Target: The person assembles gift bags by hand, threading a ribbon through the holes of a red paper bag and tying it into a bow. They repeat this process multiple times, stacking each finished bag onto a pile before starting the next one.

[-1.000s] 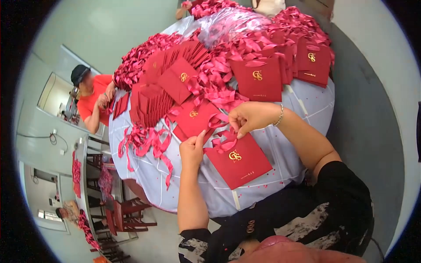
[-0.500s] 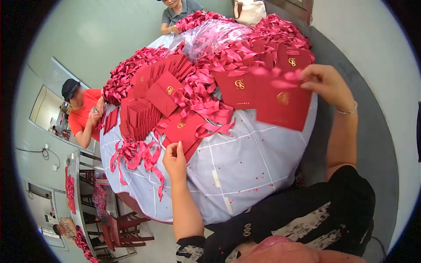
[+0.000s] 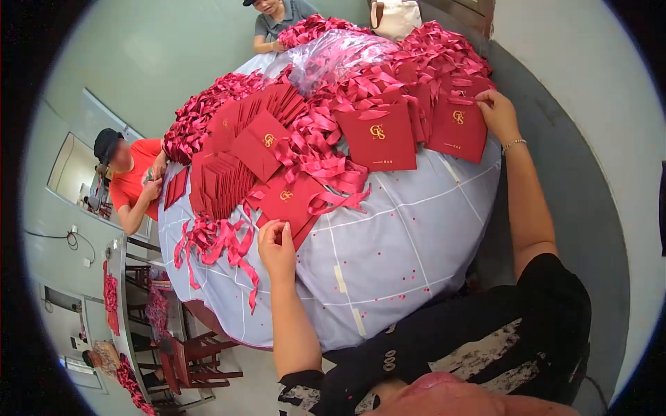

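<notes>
My right hand (image 3: 497,116) is at the right of the table, its thumb and fingertips pinched at the upper edge of a red paper bag (image 3: 454,132) with a gold logo and a pink ribbon handle. That bag lies over other red bags. My left hand (image 3: 277,251) is raised at the front of the table, fingers curled together by the lower edge of a flat red bag (image 3: 286,197); what they pinch, if anything, is hidden. Another red bag (image 3: 378,142) with the same logo lies between my hands.
Stacked red bags (image 3: 220,184) and heaps of pink ribbon (image 3: 208,114) cover the far side of the table, around clear plastic wrap (image 3: 340,59). A checked grey cloth (image 3: 388,236) drapes the table. One person (image 3: 135,173) works at the left, another (image 3: 281,24) at the far side.
My right hand has carried the red bag away from me and slightly right, down onto the bags at the right. My left hand has barely moved.
</notes>
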{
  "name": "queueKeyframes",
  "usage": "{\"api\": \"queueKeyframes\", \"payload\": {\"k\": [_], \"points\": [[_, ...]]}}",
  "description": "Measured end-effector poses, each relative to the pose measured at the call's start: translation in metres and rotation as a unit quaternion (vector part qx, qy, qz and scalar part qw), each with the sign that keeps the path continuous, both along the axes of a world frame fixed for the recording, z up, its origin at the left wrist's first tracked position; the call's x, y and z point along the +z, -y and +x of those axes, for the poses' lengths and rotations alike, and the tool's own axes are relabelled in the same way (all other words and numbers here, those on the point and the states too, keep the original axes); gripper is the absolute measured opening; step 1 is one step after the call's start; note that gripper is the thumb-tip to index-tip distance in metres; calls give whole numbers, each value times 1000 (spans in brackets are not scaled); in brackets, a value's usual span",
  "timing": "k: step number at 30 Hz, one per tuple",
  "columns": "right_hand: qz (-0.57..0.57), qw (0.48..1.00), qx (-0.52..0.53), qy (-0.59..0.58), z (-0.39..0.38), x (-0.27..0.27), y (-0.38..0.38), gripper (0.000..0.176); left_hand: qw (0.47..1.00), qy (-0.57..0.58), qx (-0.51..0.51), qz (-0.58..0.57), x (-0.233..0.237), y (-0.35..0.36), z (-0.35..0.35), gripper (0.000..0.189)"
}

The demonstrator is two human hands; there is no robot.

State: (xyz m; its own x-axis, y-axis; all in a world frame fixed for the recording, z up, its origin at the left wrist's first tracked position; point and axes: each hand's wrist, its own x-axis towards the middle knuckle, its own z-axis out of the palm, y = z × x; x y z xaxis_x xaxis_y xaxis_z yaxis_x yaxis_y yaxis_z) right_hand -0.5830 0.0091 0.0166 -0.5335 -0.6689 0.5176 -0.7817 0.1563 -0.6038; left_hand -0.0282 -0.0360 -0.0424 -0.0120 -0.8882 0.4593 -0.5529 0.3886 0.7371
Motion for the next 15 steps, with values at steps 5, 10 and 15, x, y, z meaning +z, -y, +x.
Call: {"api": "queueKeyframes", "payload": {"k": [5,10,15], "points": [[87,986,-37,-136,33,15,-19,26,995,72,53,-35,8,-5,-3,20],[-47,976,95,-190,107,33,-20,23,982,160,81,-57,-2,1,2,57],[-15,899,436,-38,221,35,0,22,983,173,53,-19,-4,-1,0,69]]}}
